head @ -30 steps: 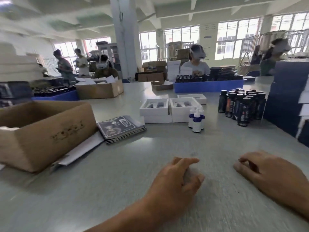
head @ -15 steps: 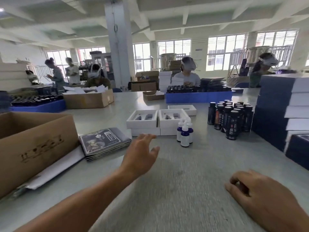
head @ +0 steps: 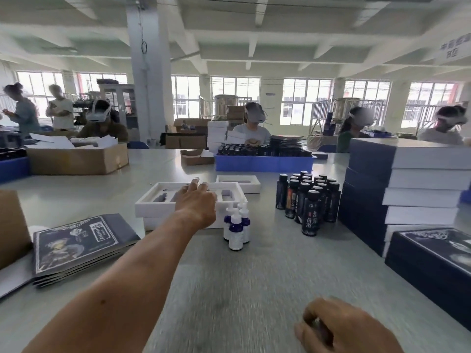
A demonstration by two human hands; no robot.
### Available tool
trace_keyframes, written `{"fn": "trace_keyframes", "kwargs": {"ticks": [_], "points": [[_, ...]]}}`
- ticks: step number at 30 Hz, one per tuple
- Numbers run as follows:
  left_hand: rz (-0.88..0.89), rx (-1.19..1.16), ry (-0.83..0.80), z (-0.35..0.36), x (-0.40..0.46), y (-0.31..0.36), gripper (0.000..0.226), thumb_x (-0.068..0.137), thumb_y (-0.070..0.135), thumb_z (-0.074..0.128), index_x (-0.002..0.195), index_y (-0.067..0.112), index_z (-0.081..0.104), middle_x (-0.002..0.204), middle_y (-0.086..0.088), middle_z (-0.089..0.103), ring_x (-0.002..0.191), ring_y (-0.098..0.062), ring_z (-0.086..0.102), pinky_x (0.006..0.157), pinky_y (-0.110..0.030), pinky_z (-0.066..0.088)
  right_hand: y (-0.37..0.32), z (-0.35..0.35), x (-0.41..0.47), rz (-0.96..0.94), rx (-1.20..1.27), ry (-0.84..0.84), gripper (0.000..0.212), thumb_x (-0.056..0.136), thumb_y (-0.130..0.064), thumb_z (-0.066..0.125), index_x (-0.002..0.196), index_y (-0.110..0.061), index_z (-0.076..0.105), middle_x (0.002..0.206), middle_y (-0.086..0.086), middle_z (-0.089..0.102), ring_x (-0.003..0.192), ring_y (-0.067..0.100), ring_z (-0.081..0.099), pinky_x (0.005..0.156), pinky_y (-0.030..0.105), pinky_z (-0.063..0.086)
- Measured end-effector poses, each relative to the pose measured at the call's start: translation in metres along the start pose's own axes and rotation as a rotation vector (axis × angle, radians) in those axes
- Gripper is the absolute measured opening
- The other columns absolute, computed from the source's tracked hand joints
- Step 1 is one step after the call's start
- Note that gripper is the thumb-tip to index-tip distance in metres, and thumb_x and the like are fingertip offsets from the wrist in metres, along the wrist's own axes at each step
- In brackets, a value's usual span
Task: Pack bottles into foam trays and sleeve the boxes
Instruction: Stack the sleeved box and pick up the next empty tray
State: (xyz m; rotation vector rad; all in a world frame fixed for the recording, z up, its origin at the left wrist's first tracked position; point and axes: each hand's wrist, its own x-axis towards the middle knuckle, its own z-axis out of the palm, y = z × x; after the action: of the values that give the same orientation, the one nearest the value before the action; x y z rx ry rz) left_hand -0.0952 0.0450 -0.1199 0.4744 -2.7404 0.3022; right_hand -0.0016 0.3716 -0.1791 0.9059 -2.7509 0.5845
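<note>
My left hand [head: 195, 202] reaches out over the white foam trays [head: 153, 202] at the middle of the grey table, fingers spread and straight above the cut-outs. Whether it touches the tray I cannot tell. Three small white and blue dropper bottles [head: 236, 226] stand just right of the trays. A cluster of several dark bottles [head: 308, 202] stands further right. My right hand [head: 339, 329] rests near the front edge, fingers loosely curled, holding nothing. A stack of dark printed sleeves [head: 79, 245] lies at the left.
Stacked navy and white boxes [head: 407, 189] fill the right side, with a dark box [head: 433, 253] in front of them. A cardboard carton [head: 10, 225] sits at the far left. Another foam tray [head: 239, 183] and a blue crate [head: 262, 163] lie beyond. Several people work at the far side.
My left hand has stretched forward from the table's front edge to the foam trays. The view has tilted up. My right hand has stayed near the front edge.
</note>
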Motion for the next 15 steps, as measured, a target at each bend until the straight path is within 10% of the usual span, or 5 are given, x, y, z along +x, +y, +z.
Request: {"fn": "trace_keyframes", "kwargs": {"ticks": [15], "points": [[-0.053,-0.234,0.239,-0.031,0.012,-0.001,0.037,0.087,0.026,0.065,0.122,0.013,0.063,0.127,-0.007,0.057,0.125,-0.025,0.044,0.106,-0.042,0.037,0.009,0.002,0.008,-0.021,0.043,-0.03,0.046,0.088,-0.07,0.045,0.114,-0.032,0.054,0.101,-0.02,0.054,0.092,-0.004,0.054,0.084,0.009,0.04]]}}
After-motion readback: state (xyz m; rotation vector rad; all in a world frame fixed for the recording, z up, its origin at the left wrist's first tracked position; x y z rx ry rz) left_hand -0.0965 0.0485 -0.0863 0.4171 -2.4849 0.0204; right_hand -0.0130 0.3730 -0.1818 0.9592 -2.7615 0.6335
